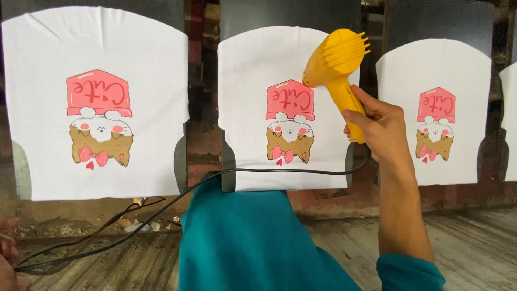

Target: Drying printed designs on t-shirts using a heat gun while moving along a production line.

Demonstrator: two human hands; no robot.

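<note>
Teal cloth point(253, 242) fills the bottom centre, closest to the lens; a teal sleeve point(412, 272) covers the upper part of the right arm.

Right hand point(377, 126): fingers closed around the handle of a yellow hair dryer point(334, 64). Dryer held upright, handle down. Its front end sits just at the upper right corner of the pink print point(290, 99) on the middle white shirt point(253, 64); whether it touches the cloth cannot be told.

Black cord point(280, 171) leaves the bottom of the dryer handle, runs left across the lower edge of the middle shirt, then drops to the floor at lower left.

Left hand point(8, 256): only a sliver visible at the lower left frame edge, next to the cord's end. Finger state cannot be told.

Three white shirts stretched flat on dark boards in a row: left shirt point(97, 43), middle shirt, right shirt point(431, 70). Each carries the same upside-down print: pink block above, brown and white cartoon animal with a pink bow below. Edge of a fourth white shirt point(509, 124) at far right.

Wooden floor point(474, 237) below the boards, worn, with small debris near the left.
</note>
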